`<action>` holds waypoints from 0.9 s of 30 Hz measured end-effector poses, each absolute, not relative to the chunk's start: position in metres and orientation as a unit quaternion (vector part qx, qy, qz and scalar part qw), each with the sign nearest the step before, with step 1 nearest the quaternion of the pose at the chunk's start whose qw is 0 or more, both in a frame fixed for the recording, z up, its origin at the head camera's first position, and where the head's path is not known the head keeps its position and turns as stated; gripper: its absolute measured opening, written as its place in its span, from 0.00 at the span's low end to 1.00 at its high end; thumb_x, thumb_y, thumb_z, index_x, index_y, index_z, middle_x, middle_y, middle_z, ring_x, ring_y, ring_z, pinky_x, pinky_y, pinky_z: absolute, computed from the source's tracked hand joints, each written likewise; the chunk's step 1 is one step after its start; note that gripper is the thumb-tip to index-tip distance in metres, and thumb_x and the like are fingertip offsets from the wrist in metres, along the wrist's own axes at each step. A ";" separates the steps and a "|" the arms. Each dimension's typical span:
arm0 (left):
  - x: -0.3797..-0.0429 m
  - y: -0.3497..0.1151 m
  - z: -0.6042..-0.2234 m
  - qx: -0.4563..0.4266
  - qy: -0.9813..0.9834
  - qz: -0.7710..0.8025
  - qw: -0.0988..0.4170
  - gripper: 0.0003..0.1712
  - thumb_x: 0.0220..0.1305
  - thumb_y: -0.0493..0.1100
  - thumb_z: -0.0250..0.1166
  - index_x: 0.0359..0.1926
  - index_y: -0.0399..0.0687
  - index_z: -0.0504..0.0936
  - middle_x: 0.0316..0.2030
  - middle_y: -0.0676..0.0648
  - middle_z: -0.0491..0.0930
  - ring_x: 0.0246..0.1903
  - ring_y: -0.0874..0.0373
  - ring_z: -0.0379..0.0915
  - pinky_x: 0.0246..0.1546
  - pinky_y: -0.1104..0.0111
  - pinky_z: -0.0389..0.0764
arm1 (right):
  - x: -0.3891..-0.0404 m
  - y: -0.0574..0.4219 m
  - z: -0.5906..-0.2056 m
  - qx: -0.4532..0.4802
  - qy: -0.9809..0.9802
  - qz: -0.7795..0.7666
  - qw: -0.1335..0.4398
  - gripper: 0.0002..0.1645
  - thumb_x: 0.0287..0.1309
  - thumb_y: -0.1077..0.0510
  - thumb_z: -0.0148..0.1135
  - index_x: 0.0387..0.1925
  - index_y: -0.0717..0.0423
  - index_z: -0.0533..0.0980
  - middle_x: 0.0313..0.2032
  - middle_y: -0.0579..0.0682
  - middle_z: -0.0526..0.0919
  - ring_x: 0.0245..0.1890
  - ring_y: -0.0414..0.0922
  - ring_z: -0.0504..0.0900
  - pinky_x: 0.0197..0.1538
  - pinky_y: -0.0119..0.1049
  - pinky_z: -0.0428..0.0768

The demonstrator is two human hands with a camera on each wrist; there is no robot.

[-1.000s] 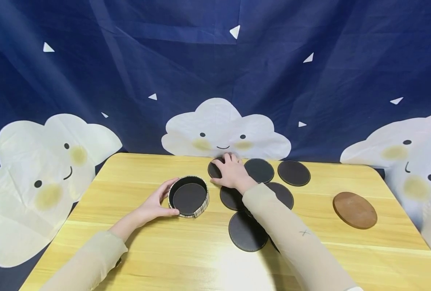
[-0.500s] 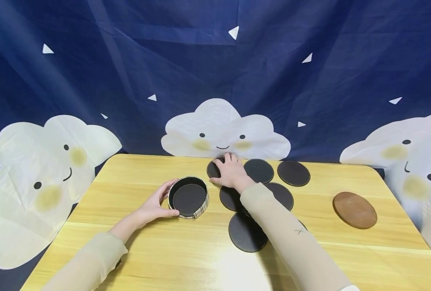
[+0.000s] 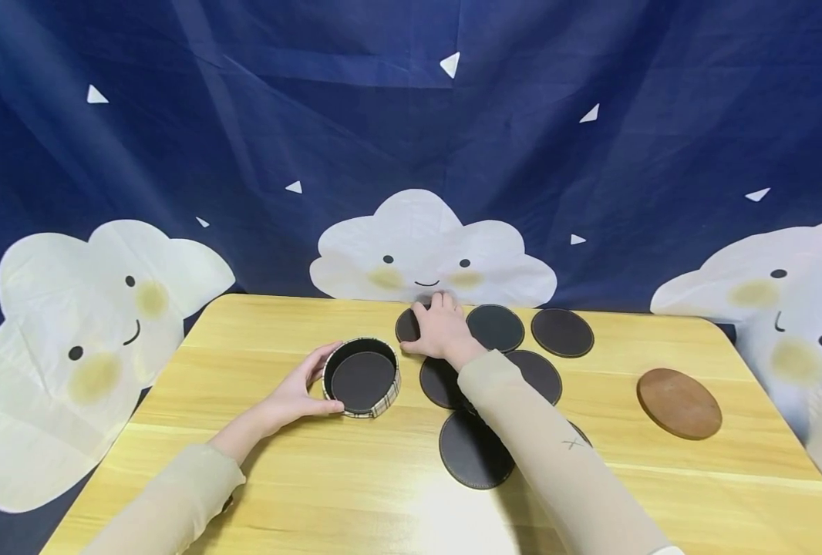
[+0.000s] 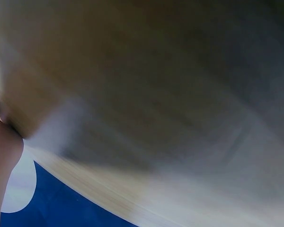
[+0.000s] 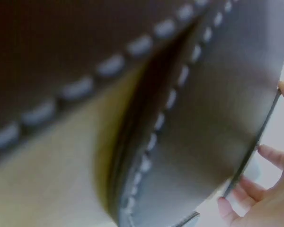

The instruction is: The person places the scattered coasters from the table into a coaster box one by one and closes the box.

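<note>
My left hand (image 3: pixel 298 391) grips a low round coaster holder (image 3: pixel 386 400) by its left side, with the thumb at the near rim. Its outer wall is plaid and a dark disc fills its bottom. At the far edge of the table, my right hand (image 3: pixel 446 330) holds a dark round coaster (image 3: pixel 407 327), thumb at the near edge and fingers over the far side. The right wrist view shows fingers (image 5: pixel 272 156) at the edge of a stitched dark coaster (image 5: pixel 213 109). In the left wrist view the holder is almost wholly hidden.
More dark coasters lie around my right arm: one green-black (image 3: pixel 496 329), one at the back right (image 3: pixel 562 333), one near the front (image 3: pixel 476 451), others partly under the sleeve. A brown wooden disc (image 3: pixel 678 403) rests on the table (image 3: pixel 300 478). A blue curtain (image 3: pixel 411 139) hangs behind.
The right forearm has shifted slightly left, uncovering the edge of a coaster beside the sleeve. Both hands keep their places on the holder and the coaster.
</note>
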State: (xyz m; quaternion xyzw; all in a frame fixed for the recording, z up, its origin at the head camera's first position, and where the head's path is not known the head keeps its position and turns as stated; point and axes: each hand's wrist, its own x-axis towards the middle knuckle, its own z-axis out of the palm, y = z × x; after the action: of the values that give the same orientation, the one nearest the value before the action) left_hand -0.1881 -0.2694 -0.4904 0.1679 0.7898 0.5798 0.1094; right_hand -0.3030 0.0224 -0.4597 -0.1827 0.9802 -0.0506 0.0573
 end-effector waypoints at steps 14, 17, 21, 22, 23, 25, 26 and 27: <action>-0.189 -0.269 -0.491 0.174 0.782 0.589 0.111 0.62 0.54 0.36 0.84 0.83 0.43 0.57 0.77 0.31 0.63 0.77 0.28 0.55 0.67 0.90 0.59 | -0.299 0.029 -0.451 -0.209 0.976 -0.048 0.035 0.54 0.56 0.25 0.69 0.77 0.44 0.67 0.72 0.68 0.63 0.75 0.63 0.61 0.68 0.64 0.71; -0.189 -0.268 -0.491 0.176 0.781 0.590 0.109 0.62 0.53 0.36 0.84 0.83 0.42 0.57 0.77 0.30 0.63 0.77 0.28 0.55 0.67 0.90 0.59 | -0.295 0.031 -0.447 -0.222 0.974 -0.048 0.023 0.53 0.55 0.25 0.68 0.76 0.45 0.68 0.69 0.66 0.66 0.70 0.61 0.64 0.63 0.60 0.74; -0.189 -0.268 -0.492 0.176 0.782 0.589 0.107 0.62 0.53 0.36 0.84 0.83 0.42 0.57 0.76 0.30 0.64 0.77 0.27 0.55 0.67 0.90 0.59 | -0.289 0.032 -0.439 -0.242 0.969 -0.053 0.006 0.52 0.55 0.26 0.69 0.75 0.44 0.68 0.65 0.63 0.68 0.66 0.58 0.65 0.58 0.56 0.76; -0.189 -0.268 -0.492 0.176 0.782 0.588 0.106 0.62 0.53 0.36 0.84 0.83 0.42 0.57 0.76 0.30 0.65 0.77 0.27 0.56 0.67 0.90 0.59 | -0.287 0.032 -0.437 -0.248 0.967 -0.054 0.001 0.52 0.55 0.26 0.69 0.75 0.44 0.69 0.65 0.63 0.68 0.65 0.58 0.65 0.58 0.55 0.76; -0.189 -0.268 -0.492 0.176 0.782 0.588 0.106 0.62 0.53 0.36 0.84 0.82 0.42 0.57 0.76 0.30 0.65 0.76 0.27 0.56 0.67 0.90 0.59 | -0.286 0.031 -0.435 -0.254 0.966 -0.055 -0.003 0.52 0.55 0.26 0.69 0.75 0.44 0.69 0.65 0.63 0.68 0.65 0.59 0.65 0.58 0.55 0.76; -0.189 -0.268 -0.492 0.176 0.782 0.588 0.105 0.62 0.53 0.36 0.84 0.82 0.42 0.57 0.76 0.30 0.65 0.76 0.27 0.56 0.67 0.89 0.60 | -0.282 0.030 -0.431 -0.266 0.962 -0.057 -0.012 0.51 0.55 0.26 0.69 0.74 0.44 0.69 0.66 0.63 0.68 0.67 0.59 0.65 0.57 0.54 0.76; -0.189 -0.268 -0.492 0.177 0.783 0.588 0.104 0.62 0.52 0.36 0.84 0.82 0.42 0.57 0.76 0.30 0.65 0.76 0.27 0.57 0.67 0.89 0.60 | -0.280 0.029 -0.429 -0.272 0.960 -0.057 -0.016 0.51 0.55 0.26 0.70 0.74 0.44 0.69 0.67 0.63 0.68 0.67 0.59 0.65 0.57 0.54 0.76; -0.189 -0.268 -0.492 0.177 0.783 0.588 0.104 0.62 0.52 0.35 0.84 0.82 0.41 0.57 0.76 0.30 0.65 0.76 0.27 0.57 0.67 0.89 0.60 | -0.278 0.027 -0.427 -0.278 0.959 -0.057 -0.019 0.51 0.55 0.26 0.70 0.74 0.44 0.69 0.67 0.63 0.68 0.68 0.59 0.65 0.57 0.54 0.76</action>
State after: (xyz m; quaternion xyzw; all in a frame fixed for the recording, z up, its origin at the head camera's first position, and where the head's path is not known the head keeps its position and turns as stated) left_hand -0.1893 -0.2679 -0.4917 0.1769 0.7827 0.5877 0.1036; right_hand -0.2784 0.0275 -0.4266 -0.2777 0.9588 -0.0573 -0.0189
